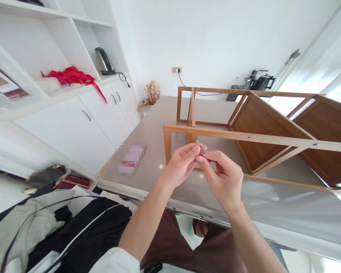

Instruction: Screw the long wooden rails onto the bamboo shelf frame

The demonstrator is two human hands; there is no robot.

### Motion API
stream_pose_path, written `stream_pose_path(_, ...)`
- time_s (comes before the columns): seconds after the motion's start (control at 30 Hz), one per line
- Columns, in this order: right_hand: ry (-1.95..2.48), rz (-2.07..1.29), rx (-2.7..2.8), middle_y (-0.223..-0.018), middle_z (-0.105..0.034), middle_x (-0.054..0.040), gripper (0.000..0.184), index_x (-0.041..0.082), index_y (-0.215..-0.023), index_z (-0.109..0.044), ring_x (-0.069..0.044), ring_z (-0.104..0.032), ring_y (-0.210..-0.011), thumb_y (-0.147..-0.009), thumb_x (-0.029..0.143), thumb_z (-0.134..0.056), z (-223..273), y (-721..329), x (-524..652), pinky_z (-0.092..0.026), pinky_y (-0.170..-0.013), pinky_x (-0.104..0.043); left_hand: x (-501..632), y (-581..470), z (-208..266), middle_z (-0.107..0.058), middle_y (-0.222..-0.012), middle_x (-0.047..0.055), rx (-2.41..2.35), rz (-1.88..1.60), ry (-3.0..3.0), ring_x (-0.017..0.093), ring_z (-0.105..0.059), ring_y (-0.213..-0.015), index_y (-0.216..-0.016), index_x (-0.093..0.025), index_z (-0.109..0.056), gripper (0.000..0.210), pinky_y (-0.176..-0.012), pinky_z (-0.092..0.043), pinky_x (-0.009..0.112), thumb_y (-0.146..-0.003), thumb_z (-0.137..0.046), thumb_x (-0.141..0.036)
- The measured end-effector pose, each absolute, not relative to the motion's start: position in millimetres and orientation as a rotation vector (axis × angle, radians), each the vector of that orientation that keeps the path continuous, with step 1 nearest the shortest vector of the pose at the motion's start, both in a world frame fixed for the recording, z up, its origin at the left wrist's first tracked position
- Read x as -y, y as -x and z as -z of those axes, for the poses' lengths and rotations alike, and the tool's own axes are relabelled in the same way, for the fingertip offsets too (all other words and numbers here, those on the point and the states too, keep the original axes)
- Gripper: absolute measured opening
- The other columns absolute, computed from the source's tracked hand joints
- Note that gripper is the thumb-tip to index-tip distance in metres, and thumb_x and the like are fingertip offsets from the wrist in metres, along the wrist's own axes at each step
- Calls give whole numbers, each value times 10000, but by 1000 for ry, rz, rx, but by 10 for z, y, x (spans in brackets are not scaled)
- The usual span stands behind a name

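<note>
My left hand (183,163) and my right hand (223,174) meet just in front of a wooden shelf frame (216,132). Between their fingertips is a small, thin metal bolt (201,151), pinched from both sides; its far end is partly covered by the fingers. The wooden frame lies on its side on the grey table, with slanted panel shelves (263,127) between its rails. A bolt head (316,145) shows in the near rail, and a dark hole (249,137) sits further left along it.
On the grey table (147,127) lies a blurred pinkish packet (132,159), left of my hands. White cabinets (74,125) line the left, with an electric kettle (104,61) and red ribbon (71,76) on the shelves. Clothes (82,223) are heaped at lower left. A black appliance (264,81) stands at the back right.
</note>
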State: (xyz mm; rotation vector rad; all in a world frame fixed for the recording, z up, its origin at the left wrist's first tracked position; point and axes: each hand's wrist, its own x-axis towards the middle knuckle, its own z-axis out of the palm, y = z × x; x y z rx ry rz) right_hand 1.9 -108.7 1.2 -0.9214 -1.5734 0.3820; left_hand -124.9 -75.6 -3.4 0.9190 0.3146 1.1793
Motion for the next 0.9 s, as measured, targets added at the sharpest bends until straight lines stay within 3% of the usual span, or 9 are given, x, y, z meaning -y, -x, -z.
stream_pose_path(0.17, 1018, -360, 1572, -801, -695, 2, 91, 232, -872, -728, -120, -579, -673, -877, 319, -701, -226, 16, 976, -491, -624, -247, 677, 1286, -148, -707, -1104, 40, -333, -1130, -822, 202, -639, -1057, -944, -220, -758, 207, -923, -471, 327, -870, -688, -401)
stream_pose_path(0.33, 1073, -351, 1594, -778, -690, 8, 116, 235, -878, -737, -110, -547, -632, -881, 339, -688, -227, 72, 934, -493, -626, -251, 674, 1313, -127, -702, -1157, 54, -370, -1128, -789, 252, -579, -1215, -958, -213, -761, 243, -985, -453, 345, -889, -660, -423)
stream_pose_path(0.9, 1157, -401, 1558, -754, -684, 30, 100, 226, -824, -714, -90, -526, -607, -862, 318, -710, -301, 234, 873, -449, -573, -220, 617, 1393, -132, -699, -1183, 45, -399, -1119, -615, 216, -609, -1164, -924, -191, -739, 214, -964, -469, 316, -895, -651, -384)
